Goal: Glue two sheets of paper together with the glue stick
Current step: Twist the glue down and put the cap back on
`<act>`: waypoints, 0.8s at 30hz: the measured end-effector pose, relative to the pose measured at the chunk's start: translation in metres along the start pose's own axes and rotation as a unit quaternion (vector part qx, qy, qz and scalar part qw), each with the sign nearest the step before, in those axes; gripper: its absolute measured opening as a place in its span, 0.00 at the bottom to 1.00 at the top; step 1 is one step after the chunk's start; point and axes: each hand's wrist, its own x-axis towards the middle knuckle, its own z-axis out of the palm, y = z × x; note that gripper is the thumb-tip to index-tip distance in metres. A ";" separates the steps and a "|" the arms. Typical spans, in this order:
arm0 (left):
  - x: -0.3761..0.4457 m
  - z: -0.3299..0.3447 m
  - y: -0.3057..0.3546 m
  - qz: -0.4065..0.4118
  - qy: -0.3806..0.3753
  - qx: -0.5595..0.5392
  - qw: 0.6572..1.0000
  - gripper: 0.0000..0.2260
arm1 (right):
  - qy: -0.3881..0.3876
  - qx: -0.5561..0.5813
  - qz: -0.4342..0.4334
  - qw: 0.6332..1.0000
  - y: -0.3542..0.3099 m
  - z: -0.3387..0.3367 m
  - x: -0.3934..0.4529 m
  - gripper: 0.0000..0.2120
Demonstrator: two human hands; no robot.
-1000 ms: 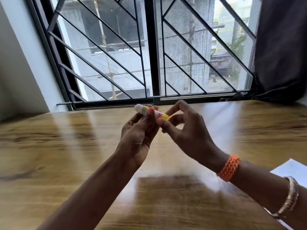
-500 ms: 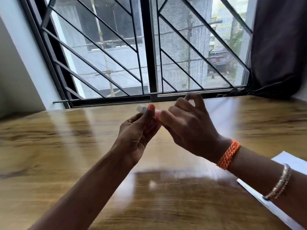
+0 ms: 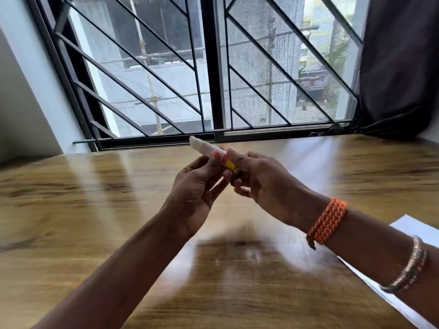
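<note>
Left hand (image 3: 197, 186) pinches the glue stick (image 3: 209, 149) by its barrel, held up over the wooden table (image 3: 71, 210) — white tip tilted far-left. Right hand (image 3: 259, 181) grips its yellow base end. Near right, white paper (image 3: 422, 230) lies on the table, under the forearm.

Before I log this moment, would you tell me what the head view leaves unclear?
- Paper: cut off by the right edge and crossed by the right forearm; one sheet or two cannot be told.
- Glue stick: its yellow end sits behind the right hand fingers; label too blurred to read.
- Left hand: its fingertips hide part of the tube.
- Cap: not visible anywhere.
</note>
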 end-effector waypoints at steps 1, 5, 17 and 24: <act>0.000 0.000 -0.001 0.008 0.014 0.014 1.000 0.07 | 0.007 0.007 -0.002 1.000 0.002 0.001 0.000 0.10; -0.002 0.001 -0.005 0.028 0.054 0.041 0.997 0.05 | 0.080 -0.231 -0.221 0.944 0.006 0.006 -0.004 0.10; -0.002 -0.002 -0.005 -0.015 0.042 0.047 0.998 0.11 | 0.111 -0.557 -0.475 0.672 0.007 -0.012 0.000 0.08; -0.004 0.000 -0.001 -0.040 -0.021 0.007 0.999 0.06 | 0.074 -0.182 -0.117 0.973 -0.007 -0.006 0.001 0.11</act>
